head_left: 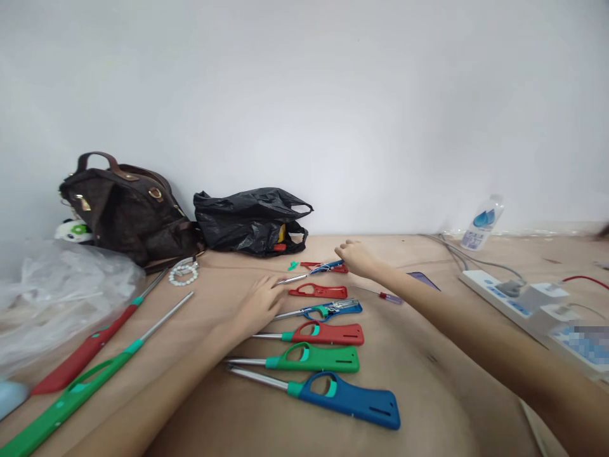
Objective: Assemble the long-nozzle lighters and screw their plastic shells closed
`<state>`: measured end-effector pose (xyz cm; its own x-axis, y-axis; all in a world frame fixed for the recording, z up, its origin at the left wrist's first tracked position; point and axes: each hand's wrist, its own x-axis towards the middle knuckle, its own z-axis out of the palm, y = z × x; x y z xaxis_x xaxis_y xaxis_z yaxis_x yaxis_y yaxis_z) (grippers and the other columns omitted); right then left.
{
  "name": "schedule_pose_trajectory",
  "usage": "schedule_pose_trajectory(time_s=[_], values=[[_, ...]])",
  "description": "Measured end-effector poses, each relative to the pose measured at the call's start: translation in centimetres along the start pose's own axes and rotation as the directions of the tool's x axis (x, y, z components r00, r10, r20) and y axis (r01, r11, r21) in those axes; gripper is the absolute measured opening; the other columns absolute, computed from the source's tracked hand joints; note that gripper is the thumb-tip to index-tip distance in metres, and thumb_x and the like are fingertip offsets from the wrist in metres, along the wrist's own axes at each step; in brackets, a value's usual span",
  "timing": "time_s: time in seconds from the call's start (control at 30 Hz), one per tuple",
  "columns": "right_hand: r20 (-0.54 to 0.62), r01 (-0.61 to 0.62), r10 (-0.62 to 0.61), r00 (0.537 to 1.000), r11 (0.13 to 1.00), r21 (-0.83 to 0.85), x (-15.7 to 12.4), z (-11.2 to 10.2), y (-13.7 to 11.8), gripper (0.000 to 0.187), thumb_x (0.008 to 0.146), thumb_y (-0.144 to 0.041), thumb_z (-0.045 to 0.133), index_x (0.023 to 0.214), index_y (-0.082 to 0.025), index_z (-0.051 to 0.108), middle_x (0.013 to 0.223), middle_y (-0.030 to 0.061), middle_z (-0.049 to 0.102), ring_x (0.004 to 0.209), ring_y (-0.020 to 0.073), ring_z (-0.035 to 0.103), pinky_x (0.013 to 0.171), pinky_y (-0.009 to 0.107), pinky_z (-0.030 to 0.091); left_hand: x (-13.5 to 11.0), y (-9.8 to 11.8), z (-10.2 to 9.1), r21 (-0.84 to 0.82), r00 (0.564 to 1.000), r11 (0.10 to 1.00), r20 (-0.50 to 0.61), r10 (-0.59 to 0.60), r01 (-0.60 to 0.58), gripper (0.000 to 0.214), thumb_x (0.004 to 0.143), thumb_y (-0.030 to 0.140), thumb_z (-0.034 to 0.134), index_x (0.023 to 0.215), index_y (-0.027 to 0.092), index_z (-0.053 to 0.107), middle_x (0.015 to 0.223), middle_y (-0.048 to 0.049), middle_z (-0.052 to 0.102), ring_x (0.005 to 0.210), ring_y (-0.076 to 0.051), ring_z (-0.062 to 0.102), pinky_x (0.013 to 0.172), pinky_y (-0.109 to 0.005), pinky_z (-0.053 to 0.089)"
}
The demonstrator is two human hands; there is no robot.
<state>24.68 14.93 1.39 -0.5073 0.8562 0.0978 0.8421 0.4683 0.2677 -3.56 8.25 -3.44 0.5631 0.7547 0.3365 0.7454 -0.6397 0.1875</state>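
Observation:
Several long-nosed lighters lie in a row on the wooden table: a blue one (349, 400) nearest me, then a green one (316, 358), a red one (328, 333) and an opened blue one (328, 310). A red handle shell (318, 291) lies beyond them. My left hand (259, 303) rests on the table with its fingers on a thin metal tube (291, 279). My right hand (356, 257) reaches farther back, its curled fingers touching a partly dismantled red and blue lighter (326, 267).
A brown handbag (128, 209) and a black plastic bag (250, 219) stand against the wall. Two extra-long lighters, red (90, 346) and green (71, 397), lie at the left beside clear plastic (52, 292). A small screwdriver (385, 296), power strip (509, 295) and bottle (483, 222) sit at the right.

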Motion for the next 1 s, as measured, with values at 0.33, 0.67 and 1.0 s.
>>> schedule_pose_trajectory(time_s=[0.33, 0.67, 1.0], values=[[-0.102, -0.193, 0.186, 0.977, 0.979, -0.066, -1.4, -3.7, 2.6, 0.024, 0.097, -0.015, 0.034, 0.116, -0.011, 0.047, 0.106, 0.0221, 0.064, 0.097, 0.028, 0.062, 0.07, 0.031, 0.042, 0.6, -1.6, 0.5, -0.024, 0.995, 0.997, 0.072, -0.065, 0.067, 0.036, 0.091, 0.024, 0.045, 0.124, 0.015, 0.055, 0.133, -0.0126, 0.055, 0.122, -0.027, 0.05, 0.104, -0.044, 0.038], [-0.126, 0.177, -0.124, 0.984, 0.664, 0.727, -7.3, -0.2, -4.0, 0.029, 0.099, -0.04, 0.031, 0.1, -0.019, 0.05, 0.098, 0.0091, 0.062, 0.086, 0.0204, 0.058, 0.076, 0.031, 0.044, 0.0, 1.8, -1.6, -0.102, 1.0, 0.995, 0.003, 0.005, -0.005, 0.021, 0.092, 0.026, 0.045, 0.103, 0.02, 0.061, 0.117, -0.0087, 0.06, 0.113, -0.025, 0.051, 0.098, -0.041, 0.04], [-0.173, 0.112, -0.001, 0.985, 0.769, 0.629, -6.6, 2.4, -3.1, 0.024, 0.097, -0.034, 0.037, 0.108, -0.018, 0.049, 0.103, 0.013, 0.061, 0.093, 0.0244, 0.058, 0.082, 0.038, 0.045, 0.1, 3.2, -1.2, -0.177, 0.996, 0.984, 0.082, 0.029, -0.014, 0.008, 0.088, 0.025, 0.057, 0.088, 0.021, 0.064, 0.11, -0.0049, 0.066, 0.109, -0.025, 0.055, 0.094, -0.039, 0.04]])
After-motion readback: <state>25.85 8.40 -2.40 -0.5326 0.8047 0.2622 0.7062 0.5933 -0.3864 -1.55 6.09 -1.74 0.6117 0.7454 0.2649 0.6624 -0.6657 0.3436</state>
